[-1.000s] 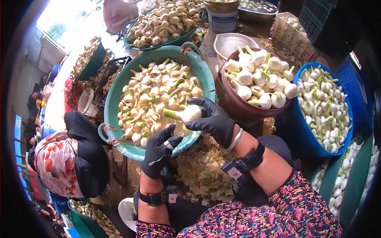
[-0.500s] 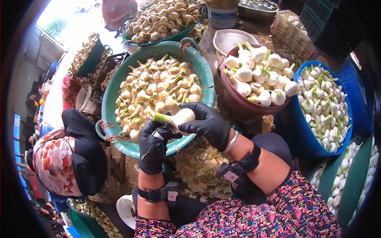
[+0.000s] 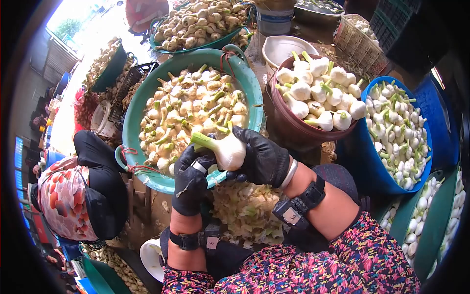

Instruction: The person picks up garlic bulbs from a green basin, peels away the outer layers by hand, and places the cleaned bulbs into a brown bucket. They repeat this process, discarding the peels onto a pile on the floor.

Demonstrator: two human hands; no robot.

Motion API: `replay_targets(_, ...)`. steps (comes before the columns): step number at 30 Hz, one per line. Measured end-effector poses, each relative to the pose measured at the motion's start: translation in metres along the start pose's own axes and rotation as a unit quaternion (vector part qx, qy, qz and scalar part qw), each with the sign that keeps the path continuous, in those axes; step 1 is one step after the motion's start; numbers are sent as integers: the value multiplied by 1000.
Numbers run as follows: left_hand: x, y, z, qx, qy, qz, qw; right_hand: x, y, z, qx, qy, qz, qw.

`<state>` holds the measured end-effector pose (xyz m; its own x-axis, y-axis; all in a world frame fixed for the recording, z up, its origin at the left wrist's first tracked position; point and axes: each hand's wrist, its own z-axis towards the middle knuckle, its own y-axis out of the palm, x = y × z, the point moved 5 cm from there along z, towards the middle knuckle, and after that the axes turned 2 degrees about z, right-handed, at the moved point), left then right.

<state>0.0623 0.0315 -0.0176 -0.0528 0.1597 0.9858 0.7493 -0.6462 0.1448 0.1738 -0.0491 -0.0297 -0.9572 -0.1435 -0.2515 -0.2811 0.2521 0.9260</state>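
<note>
A white garlic bulb [image 3: 231,153] with a thick green stem is held between my two black-gloved hands, above the near rim of a green tub [image 3: 128,110]. My right hand [image 3: 263,158] grips the bulb from the right, thumb on top and fingertips beneath it. My left hand [image 3: 192,177] is closed at the stem side, its fingers partly hidden behind the bulb. A white band circles one left finger, and a scrap of peel clings to that glove. Many yellowish garlic bulbs [image 3: 188,105] lie in water in the tub.
A brown bucket [image 3: 298,128] heaped with white garlic stands right of the tub, beside a blue barrel [image 3: 364,152] of garlic. Peelings [image 3: 247,208] pile up below my hands. Another person [image 3: 68,198] sits at left. A tub of unpeeled garlic [image 3: 200,24] stands behind.
The garlic bulb has been turned and tipped more upright, its stem pointing up-left. My right hand has shifted its fingers, with fingertips now showing beneath the bulb.
</note>
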Motion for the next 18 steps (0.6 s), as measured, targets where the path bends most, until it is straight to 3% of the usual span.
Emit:
replay_targets(1, -5, -2, 1, -7, -32, -92, 995, -2, 0, -1, -1, -2, 1, 1000)
replay_targets(2, -4, -4, 4, -23, 0, 26, 999, -6, 5, -3, -44, -7, -10, 999)
replay_targets(3, -7, -1, 4, -25, -1, 26, 999, -8, 9, -4, -87, -11, -23, 996)
replay_targets(5, -11, 4, 6, 9, -6, -160, 987, -4, 0, 0, -70, -7, -20, 997)
replay_targets(6, -10, 5, 7, 9, -7, -161, 987, -6, 1, -5, -27, -49, -95, 994)
replay_targets(8, -2, 6, 8, 32, 23, -81, 996, -11, 7, -14, 8, -118, -230, 966)
replay_targets(11, -2, 5, 6, 36, -28, -89, 995, -16, 4, -11, 0, -151, -266, 952)
replay_targets(13, 0, 5, 4, 30, -21, -32, 999, -15, -3, -9, 11, -126, -248, 960)
replay_targets(15, 0, 6, 4, 22, -13, 25, 999, -7, -3, -11, -11, -15, -72, 997)
replay_targets(17, 5, 7, 3, 21, 85, 151, 985, -7, 0, -11, -2, -27, -81, 996)
replay_targets(18, 6, 4, 2, 16, 84, 169, 982, -8, 5, -15, -37, -24, -95, 995)
